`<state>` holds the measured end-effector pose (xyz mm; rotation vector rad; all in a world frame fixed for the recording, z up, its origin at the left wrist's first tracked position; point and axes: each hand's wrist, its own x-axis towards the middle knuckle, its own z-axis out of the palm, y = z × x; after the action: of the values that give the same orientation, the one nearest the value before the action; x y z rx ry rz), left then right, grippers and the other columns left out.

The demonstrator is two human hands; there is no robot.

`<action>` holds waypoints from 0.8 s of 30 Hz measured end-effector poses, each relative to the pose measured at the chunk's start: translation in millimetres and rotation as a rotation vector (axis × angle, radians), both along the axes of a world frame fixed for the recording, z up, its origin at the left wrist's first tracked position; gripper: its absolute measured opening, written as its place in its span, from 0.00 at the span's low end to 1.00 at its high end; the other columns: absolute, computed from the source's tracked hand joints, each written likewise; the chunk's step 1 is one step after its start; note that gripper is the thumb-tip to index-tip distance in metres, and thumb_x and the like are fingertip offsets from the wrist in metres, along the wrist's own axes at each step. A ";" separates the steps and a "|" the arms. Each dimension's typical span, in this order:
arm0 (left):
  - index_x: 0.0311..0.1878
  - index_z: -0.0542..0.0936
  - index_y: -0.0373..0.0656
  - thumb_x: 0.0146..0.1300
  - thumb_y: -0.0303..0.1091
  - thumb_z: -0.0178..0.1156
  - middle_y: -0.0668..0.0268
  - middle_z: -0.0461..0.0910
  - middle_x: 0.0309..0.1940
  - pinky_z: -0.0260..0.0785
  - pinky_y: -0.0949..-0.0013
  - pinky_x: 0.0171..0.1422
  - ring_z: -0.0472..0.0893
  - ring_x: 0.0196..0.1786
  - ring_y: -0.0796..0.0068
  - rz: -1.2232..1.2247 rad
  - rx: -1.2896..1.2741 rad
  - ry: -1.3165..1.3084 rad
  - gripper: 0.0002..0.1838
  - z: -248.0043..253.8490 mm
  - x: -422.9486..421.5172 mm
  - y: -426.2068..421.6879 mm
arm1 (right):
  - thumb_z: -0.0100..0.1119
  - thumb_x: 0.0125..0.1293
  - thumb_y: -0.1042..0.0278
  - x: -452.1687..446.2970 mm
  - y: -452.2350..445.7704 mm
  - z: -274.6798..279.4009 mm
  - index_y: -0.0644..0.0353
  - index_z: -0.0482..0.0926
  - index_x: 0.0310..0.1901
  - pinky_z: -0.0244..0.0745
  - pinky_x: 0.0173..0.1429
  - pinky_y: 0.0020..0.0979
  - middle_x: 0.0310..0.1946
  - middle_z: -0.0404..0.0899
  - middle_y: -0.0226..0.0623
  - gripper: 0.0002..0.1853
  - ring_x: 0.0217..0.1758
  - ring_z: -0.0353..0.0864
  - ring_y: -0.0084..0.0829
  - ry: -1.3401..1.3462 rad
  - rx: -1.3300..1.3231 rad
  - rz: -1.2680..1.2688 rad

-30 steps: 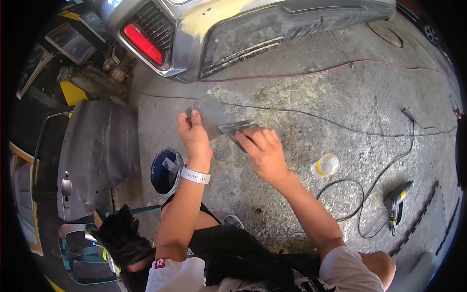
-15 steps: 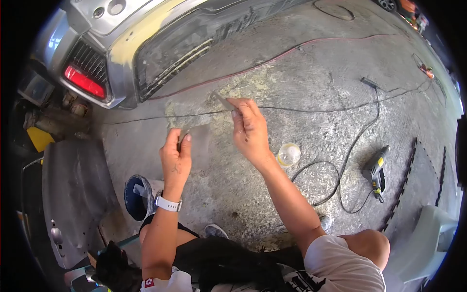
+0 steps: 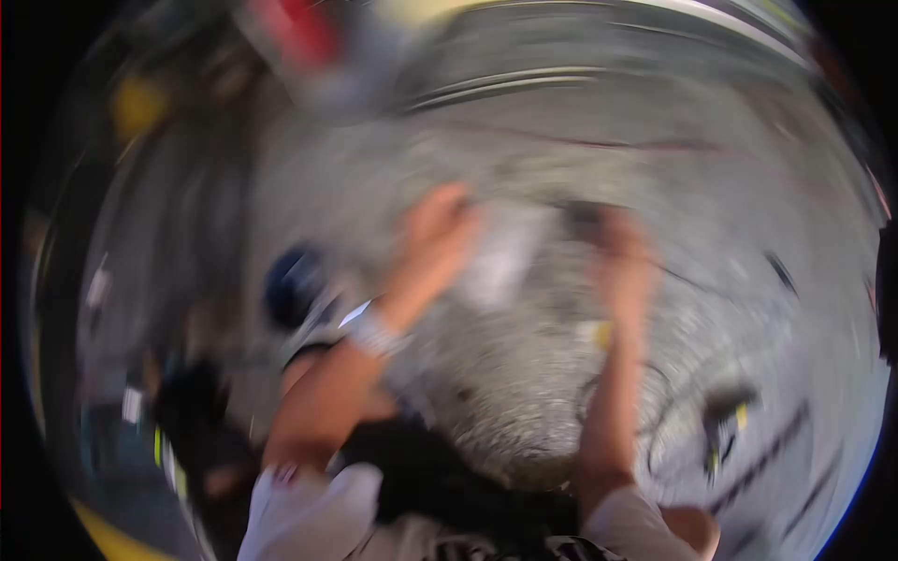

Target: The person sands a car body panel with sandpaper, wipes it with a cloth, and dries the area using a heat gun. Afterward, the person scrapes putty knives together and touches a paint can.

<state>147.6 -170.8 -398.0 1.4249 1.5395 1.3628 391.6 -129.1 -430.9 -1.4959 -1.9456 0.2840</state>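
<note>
Motion smears the whole view. My left hand (image 3: 438, 229), with a pale watch strap (image 3: 376, 332) at the wrist, is closed at the edge of a flat pale grey sheet (image 3: 505, 257). The sheet spreads to the right of the fingers, above the concrete floor. Over to the right, my right hand (image 3: 627, 257) is closed on a thin dark flat piece (image 3: 582, 220), its exact kind lost in blur. The two held things are apart. A small tub (image 3: 591, 334) on the floor shows partly beside my right forearm.
A car's rear bumper (image 3: 524, 70) and red tail light (image 3: 304, 33) lie ahead. On the floor are a dark blue bucket (image 3: 296, 285) at left, a red hose (image 3: 608, 145) beyond my hands, and a corded power tool (image 3: 718, 435) at right.
The view has swung, shifting the car up and rightward in the picture. My hands are farther apart, and the piece in my right hand has turned and looks darker.
</note>
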 end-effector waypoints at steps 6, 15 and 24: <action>0.41 0.71 0.40 0.69 0.28 0.56 0.71 0.69 0.22 0.62 0.67 0.29 0.68 0.25 0.78 0.127 -0.003 -0.184 0.04 45.4 2.8 -11.8 | 0.56 0.75 0.71 4.0 22.6 -14.6 0.66 0.82 0.53 0.76 0.59 0.33 0.46 0.86 0.37 0.11 0.49 0.83 0.31 0.335 -0.147 0.219; 0.51 0.70 0.40 0.73 0.35 0.59 0.59 0.75 0.24 0.65 0.62 0.31 0.72 0.25 0.70 0.553 -0.164 -0.428 0.12 55.4 -23.6 -102.1 | 0.51 0.50 0.76 -21.9 -148.5 48.7 0.55 0.72 0.56 0.73 0.48 0.28 0.39 0.71 0.30 0.27 0.39 0.72 0.28 0.504 -1.547 0.197; 0.57 0.70 0.46 0.75 0.35 0.60 0.68 0.79 0.31 0.74 0.68 0.39 0.79 0.36 0.80 0.943 -0.271 -1.253 0.14 215.3 -8.6 -285.5 | 0.59 0.52 0.77 -148.4 -215.1 283.6 0.49 0.70 0.51 0.73 0.33 0.33 0.39 0.76 0.39 0.23 0.29 0.75 0.34 0.394 -1.960 0.204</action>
<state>139.0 -456.3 -182.7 -0.5018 1.3270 1.8457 243.2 -344.2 -147.4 -1.7673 -1.0828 2.8252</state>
